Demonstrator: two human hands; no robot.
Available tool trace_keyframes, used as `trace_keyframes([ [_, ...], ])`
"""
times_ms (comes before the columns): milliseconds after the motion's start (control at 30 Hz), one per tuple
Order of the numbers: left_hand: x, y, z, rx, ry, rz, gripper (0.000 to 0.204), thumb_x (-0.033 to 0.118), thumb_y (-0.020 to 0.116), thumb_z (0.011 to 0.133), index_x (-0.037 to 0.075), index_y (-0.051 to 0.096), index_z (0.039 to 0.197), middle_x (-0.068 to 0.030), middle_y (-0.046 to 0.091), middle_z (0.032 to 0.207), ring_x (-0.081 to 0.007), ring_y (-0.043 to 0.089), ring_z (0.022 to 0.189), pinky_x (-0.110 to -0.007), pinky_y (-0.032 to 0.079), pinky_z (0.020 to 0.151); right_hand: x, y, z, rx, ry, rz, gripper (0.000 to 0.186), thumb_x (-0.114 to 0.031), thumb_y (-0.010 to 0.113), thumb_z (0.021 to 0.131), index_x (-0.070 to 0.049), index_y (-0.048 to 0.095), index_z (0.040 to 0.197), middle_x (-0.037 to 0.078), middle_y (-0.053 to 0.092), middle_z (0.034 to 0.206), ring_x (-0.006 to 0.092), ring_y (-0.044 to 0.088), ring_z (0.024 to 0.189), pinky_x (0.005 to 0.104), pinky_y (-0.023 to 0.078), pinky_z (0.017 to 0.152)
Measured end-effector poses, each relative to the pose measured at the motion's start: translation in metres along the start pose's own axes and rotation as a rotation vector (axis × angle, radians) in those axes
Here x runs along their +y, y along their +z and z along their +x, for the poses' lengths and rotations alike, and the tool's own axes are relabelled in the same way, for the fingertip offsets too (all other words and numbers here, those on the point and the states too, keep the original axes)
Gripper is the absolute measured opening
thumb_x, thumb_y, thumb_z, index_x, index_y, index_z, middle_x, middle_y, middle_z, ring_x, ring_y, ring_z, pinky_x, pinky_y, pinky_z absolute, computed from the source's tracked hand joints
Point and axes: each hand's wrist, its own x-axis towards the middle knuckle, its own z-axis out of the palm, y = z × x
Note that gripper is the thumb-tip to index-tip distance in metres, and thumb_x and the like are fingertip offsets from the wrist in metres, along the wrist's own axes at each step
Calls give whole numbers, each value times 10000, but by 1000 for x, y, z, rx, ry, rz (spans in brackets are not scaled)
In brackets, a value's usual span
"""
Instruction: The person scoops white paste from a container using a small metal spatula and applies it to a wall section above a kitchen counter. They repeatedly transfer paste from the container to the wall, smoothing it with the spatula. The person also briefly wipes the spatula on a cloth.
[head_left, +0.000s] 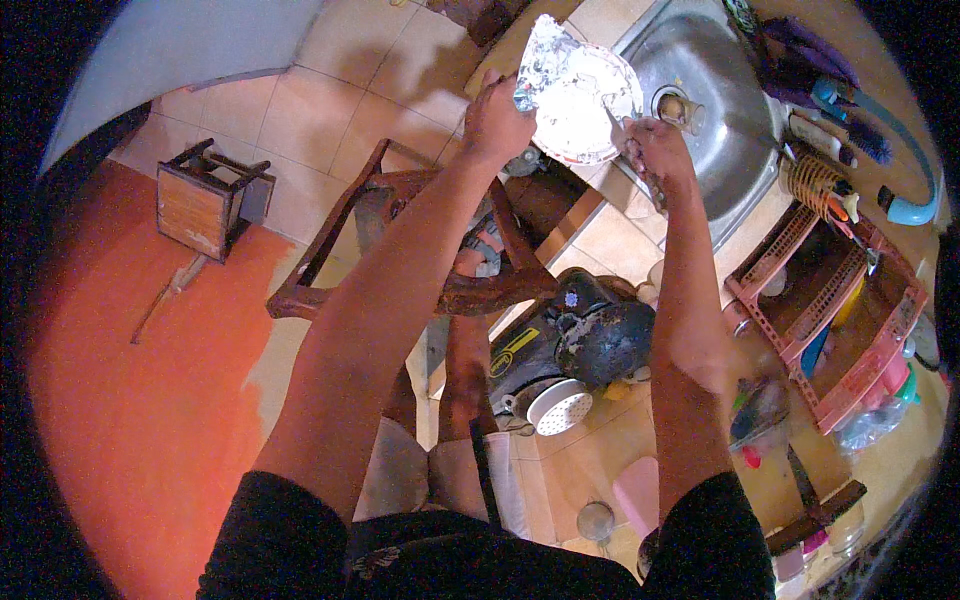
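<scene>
A round white plate [588,110], washed out by bright light, is held up at the near left edge of the sink. My left hand [498,122] grips its left rim, fingers closed and partly hidden. By that hand a crumpled silvery sachet or foil [545,55] covers the plate's upper left. At the plate's right side is my right hand [655,155], its fingers closed round a thin metal utensil, seemingly a spoon or fork [612,108], whose tip reaches over the plate. Glare hides what lies on the plate.
A steel sink [725,150] holds a clear glass [682,113] near its drain. Right of it are a blue hose [925,165] and a pink plastic rack [800,340]. Below stand a wooden stool frame [330,300], a blackened pot [605,340] and a white strainer [560,407]. A small stool [195,215] stands left.
</scene>
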Motion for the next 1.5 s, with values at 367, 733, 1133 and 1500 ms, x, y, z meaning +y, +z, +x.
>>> trace_keyframes([
  [367, -1, 1, -1, 18, 26, -5, 329, 143, 702, 686, -1, 584, 957, -190, 546, 997, -387, 572, 894, -456, 476, 771, -16, -59, 46, -224, -39, -158, 346, -341, 612, 841, -8, 616, 749, 38, 479, 492, 121, 422, 384, 309, 345, 384],
  [733, -7, 2, -2, 44, 31, -39, 331, 186, 697, 698, 32, 588, 971, -166, 539, 998, -373, 578, 882, -455, 482, 750, -31, -74, 97, -445, -64, -418, 314, -327, 616, 813, -17, 660, 829, 177, 635, 746, 297, 601, 672, 409, 469, 645],
  [1133, -1, -1, -1, -22, -51, 12, 352, 194, 694, 705, 33, 586, 1000, -179, 545, 1009, -365, 570, 915, -442, 479, 787, -54, -17, 4, -100, 121, -639, 297, -221, 500, 896, -79, 585, 1142, 274, 596, 946, 410, 601, 862, 475, 487, 737],
  [1500, 0, 1, 0, -3, 21, 29, 355, 194, 686, 713, 35, 581, 1012, -184, 561, 1006, -370, 563, 942, -446, 480, 787, -77, 65, -21, 364, 202, -321, 478, -128, 496, 881, -106, 413, 1351, 246, 523, 882, 415, 570, 765, 468, 473, 719],
])
